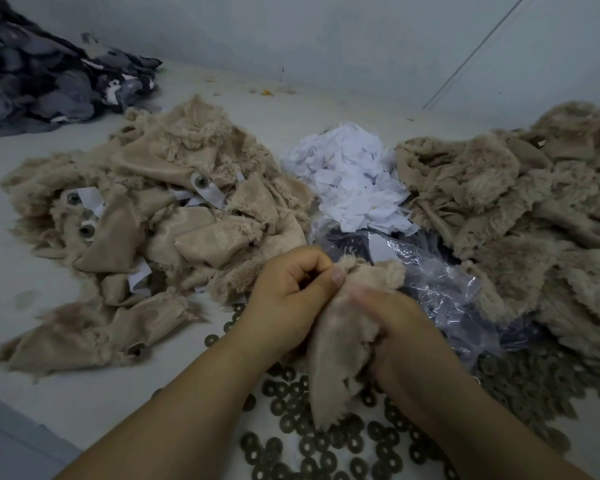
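Observation:
Both my hands hold one beige plush fabric piece (336,344) over the table, its lower end hanging down toward me. My left hand (288,292) has its fingers curled and its thumb pinching the piece's furry top edge. My right hand (395,327) grips the piece from the right side; it is blurred. Whether anything small sits between my left fingers is hidden.
A heap of beige fabric pieces fitted with plastic eyes (146,220) lies left. More furry beige pieces (520,216) pile up right. White paper scraps (354,174) and a clear plastic bag (437,282) sit behind my hands. Several dark washers (326,445) cover the near table. Dark grey fabric (42,74) lies far left.

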`<state>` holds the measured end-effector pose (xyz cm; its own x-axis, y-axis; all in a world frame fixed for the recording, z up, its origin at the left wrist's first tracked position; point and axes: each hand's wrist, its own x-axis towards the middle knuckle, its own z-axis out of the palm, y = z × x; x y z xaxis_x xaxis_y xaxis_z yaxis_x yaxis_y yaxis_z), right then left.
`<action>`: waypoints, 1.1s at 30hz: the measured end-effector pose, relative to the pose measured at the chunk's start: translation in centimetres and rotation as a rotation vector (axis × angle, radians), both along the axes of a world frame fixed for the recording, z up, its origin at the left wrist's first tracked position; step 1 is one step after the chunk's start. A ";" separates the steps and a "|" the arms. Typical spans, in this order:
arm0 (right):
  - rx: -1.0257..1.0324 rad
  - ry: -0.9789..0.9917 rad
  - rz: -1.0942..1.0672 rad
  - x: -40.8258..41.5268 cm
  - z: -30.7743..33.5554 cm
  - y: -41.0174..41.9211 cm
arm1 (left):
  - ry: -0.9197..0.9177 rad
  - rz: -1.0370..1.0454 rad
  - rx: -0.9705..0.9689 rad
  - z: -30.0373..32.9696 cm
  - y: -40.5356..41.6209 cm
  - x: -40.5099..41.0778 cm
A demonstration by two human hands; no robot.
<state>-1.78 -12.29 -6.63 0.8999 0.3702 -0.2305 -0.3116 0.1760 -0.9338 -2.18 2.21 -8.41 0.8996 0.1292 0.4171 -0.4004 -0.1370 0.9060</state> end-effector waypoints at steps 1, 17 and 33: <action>0.110 0.098 -0.012 0.2 0.3 0.0 | -0.048 0.001 0.043 0.1 0.1 0.0; 0.243 0.042 0.074 0.7 0.2 -0.3 | -0.216 0.248 0.324 -0.3 0.0 0.2; 0.297 0.104 0.016 0.4 0.7 0.2 | -0.047 0.024 -0.033 -0.4 -0.2 0.2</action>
